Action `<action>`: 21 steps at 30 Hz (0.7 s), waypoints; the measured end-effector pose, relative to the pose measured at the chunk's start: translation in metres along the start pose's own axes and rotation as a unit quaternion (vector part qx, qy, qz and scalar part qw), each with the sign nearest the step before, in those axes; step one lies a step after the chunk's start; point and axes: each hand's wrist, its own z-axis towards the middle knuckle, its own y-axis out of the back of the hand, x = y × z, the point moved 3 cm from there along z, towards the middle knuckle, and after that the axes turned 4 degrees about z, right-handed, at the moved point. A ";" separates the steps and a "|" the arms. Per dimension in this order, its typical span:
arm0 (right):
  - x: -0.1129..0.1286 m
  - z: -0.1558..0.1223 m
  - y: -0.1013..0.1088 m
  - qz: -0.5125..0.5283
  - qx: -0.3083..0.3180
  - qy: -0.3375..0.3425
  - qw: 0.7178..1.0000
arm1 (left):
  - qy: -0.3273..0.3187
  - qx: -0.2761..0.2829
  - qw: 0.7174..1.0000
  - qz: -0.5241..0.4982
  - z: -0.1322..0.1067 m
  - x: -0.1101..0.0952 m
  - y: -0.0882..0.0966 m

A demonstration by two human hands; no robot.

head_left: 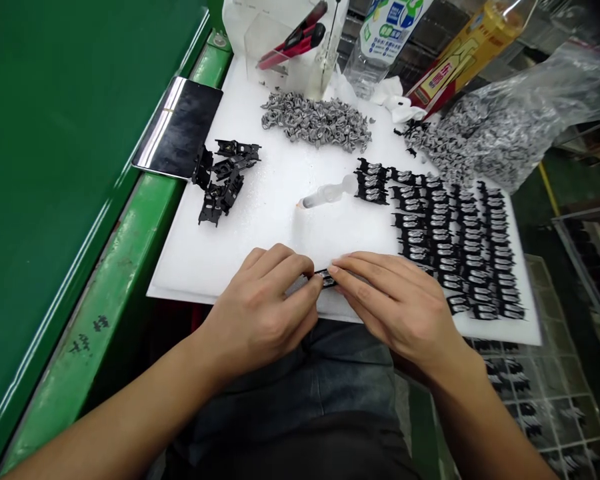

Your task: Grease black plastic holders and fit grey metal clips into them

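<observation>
Between my fingertips, close to the front edge of the white board, is a small black plastic part. My left hand pinches its left end, and my right hand closes on its right end. The fingers cover most of the part. Just beyond the hands lies a clear syringe. Rows of black parts with grey pieces fill the board's right side. Several loose black parts lie jumbled on the left. A heap of small grey pieces sits at the back.
A dark tablet-like panel rests at the left edge, beside a green machine frame. Behind stand a clear box with red cutters, a water bottle and a yellow-labelled bottle. A plastic bag of grey pieces lies back right.
</observation>
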 end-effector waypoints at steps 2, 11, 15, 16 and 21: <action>0.000 0.001 0.000 -0.002 0.006 0.000 1.000 | -0.001 -0.004 1.000 0.002 0.000 0.000 0.000; 0.001 -0.005 -0.006 -0.010 -0.024 0.004 1.000 | -0.008 -0.006 1.000 0.015 0.003 -0.002 0.002; 0.000 -0.005 -0.006 -0.017 -0.002 -0.001 1.000 | -0.006 0.002 1.000 0.012 0.004 -0.002 0.002; 0.000 -0.005 -0.005 -0.012 -0.003 -0.003 1.000 | -0.007 0.003 1.000 0.010 0.004 -0.002 0.001; -0.003 -0.005 -0.007 0.014 -0.035 -0.013 0.999 | -0.011 0.000 1.000 0.007 0.002 -0.001 0.001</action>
